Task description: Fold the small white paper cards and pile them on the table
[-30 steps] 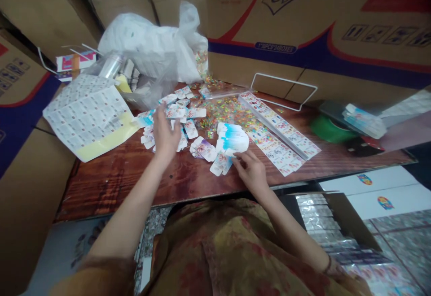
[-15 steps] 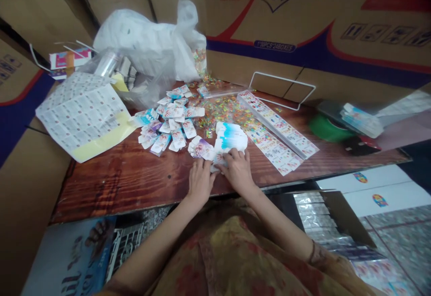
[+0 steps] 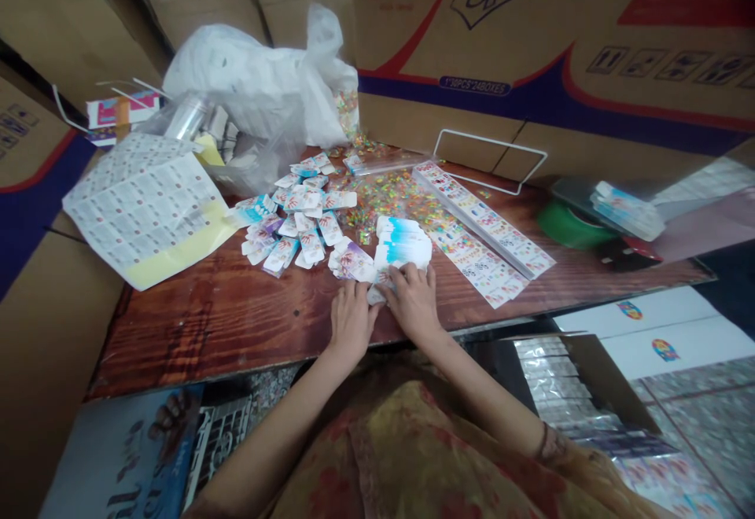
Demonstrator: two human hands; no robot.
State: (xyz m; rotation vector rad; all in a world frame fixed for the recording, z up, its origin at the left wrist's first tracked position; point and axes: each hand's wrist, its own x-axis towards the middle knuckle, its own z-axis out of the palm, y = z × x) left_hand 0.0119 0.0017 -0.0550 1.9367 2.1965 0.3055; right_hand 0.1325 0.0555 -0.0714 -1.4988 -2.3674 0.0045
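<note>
Seemingly arranging card [image 3: 375, 296] at seven o'clock from stack [image 3: 404, 242], with fingers of left hand [image 3: 350, 321] and right hand [image 3: 416, 303] bunched, pinch unclear, needing light touch.

- White-and-blue cards [image 3: 403, 244] lay overlapping in a neat stack near the counter's [image 3: 236, 307] front edge.
- Purple-and-white cards [image 3: 352, 259], printed, lay loosely fanned just left of that stack.
- A pale card [image 3: 373, 296], mostly hidden, lay between the stack and the front edge.

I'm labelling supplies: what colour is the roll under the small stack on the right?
Green; the roll shows best, slightly blurred, in the head view.
</note>
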